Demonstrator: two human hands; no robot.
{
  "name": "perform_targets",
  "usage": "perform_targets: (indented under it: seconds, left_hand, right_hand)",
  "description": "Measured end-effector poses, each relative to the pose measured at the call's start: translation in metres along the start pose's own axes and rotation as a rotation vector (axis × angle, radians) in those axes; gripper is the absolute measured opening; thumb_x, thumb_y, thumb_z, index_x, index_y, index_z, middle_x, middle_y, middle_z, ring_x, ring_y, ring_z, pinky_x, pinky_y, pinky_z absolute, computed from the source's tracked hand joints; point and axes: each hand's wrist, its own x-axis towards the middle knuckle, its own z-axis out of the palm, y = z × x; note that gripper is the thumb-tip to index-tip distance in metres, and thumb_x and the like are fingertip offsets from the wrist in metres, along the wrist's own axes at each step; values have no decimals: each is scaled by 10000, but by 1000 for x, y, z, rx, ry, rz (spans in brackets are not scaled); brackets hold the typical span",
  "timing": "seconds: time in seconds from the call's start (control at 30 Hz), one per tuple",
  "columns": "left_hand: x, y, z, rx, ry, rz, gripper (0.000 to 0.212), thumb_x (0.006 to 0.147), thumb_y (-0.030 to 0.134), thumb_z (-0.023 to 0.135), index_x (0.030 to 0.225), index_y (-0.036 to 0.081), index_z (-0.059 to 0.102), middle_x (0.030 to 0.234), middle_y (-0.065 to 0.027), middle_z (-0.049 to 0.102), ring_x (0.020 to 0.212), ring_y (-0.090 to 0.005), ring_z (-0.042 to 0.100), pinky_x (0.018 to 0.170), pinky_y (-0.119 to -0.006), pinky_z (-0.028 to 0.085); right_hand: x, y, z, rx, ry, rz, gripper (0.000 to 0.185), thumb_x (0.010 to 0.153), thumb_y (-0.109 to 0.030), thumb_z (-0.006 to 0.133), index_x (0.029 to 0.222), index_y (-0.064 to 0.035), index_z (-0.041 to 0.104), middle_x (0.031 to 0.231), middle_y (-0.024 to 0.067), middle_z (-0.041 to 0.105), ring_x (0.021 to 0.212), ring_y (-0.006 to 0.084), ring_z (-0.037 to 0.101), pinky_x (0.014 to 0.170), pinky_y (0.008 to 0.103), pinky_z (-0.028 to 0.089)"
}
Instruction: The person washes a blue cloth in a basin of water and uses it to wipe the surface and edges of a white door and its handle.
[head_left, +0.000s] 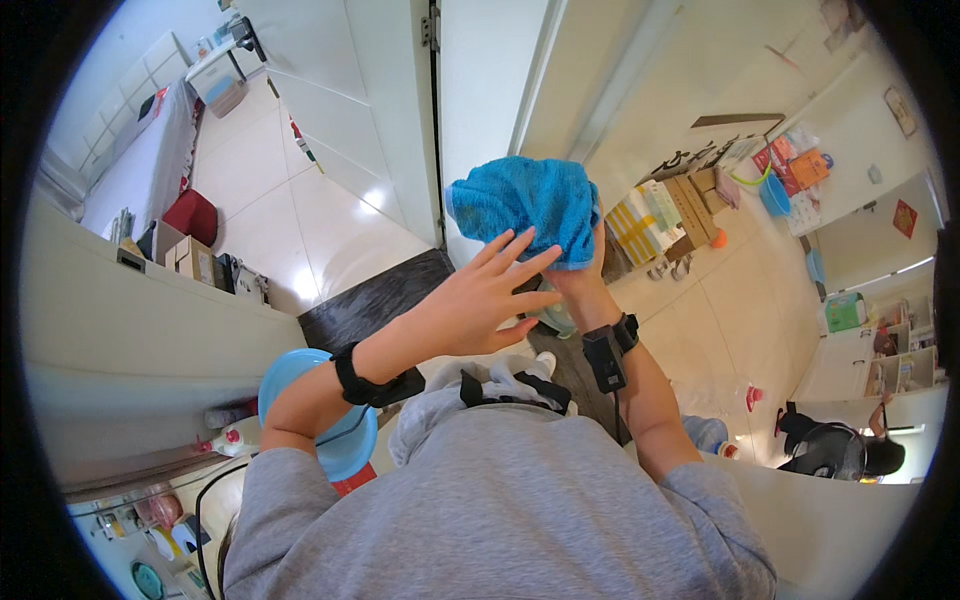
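A blue terry cloth (525, 206), bunched up, is held out in front of me by my right hand (589, 262), which is mostly hidden behind it. My left hand (499, 289) is spread just below and partly in front of the cloth, back of the hand up; whether its fingertips touch the cloth I cannot tell. A white door (352, 97) with a metal hinge and its white frame (487, 82) rise beyond the cloth. Each wrist wears a black strap with a small device.
A light blue basin (352, 450) is below my left forearm. Cartons (686, 210) line the wall at right. A large plastic water bottle (705, 433) and a fan (832, 450) are lower right, near another person (885, 450). A dark threshold (375, 292) leads to a room with a bed (142, 165).
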Motion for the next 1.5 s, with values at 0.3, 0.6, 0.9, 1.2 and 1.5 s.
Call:
perform_targets:
  seconds: [0.3, 0.6, 0.9, 1.2, 1.5]
  left_hand:
    - [-18, -28, -8, -798, 327, -218, 347, 776, 138, 541, 1109, 54, 487, 1243, -130, 391, 1179, -264, 334, 976, -401, 255]
    - [-19, -33, -15, -1880, 536, -245, 507, 846, 237, 411, 1271, 30, 229, 1297, -170, 273, 1197, -288, 287, 995, -382, 238]
    - [-24, -48, 4, -1775, 761, -629, 290, 844, 162, 475, 1095, 19, 448, 1014, -116, 534, 955, -206, 530, 829, -307, 441]
    - [-134, -89, 33, -1262, 1051, -1149, 232, 785, 173, 578, 897, -31, 560, 804, -112, 598, 717, -182, 597, 650, -283, 503]
    - [-396, -66, 198, -820, 1653, -1951, 408, 810, 365, 494, 938, -14, 571, 906, -117, 596, 886, -184, 558, 764, -301, 417]
  right_hand:
    - [15, -22, 13, -23, -84, -89, 444, 823, -440, 350, 1087, -108, 481, 1122, 84, 488, 1044, 267, 451, 911, 426, 335]
    - [6, -24, 26, -31, -118, -115, 449, 821, -435, 359, 1104, -106, 474, 1135, 75, 480, 1059, 247, 439, 916, 417, 330]
    - [1, -31, 14, -69, -80, -80, 446, 815, -436, 382, 1092, -100, 480, 1098, 74, 502, 1020, 234, 466, 904, 387, 351]
    - [14, -17, -12, 5, -370, 85, 532, 827, -436, 374, 1217, -76, 340, 1245, 111, 370, 1144, 269, 342, 971, 428, 262]
    - [9, 7, -60, -281, -66, 315, 485, 848, -387, 339, 1217, -73, 325, 1241, 102, 361, 1116, 256, 358, 963, 409, 257]
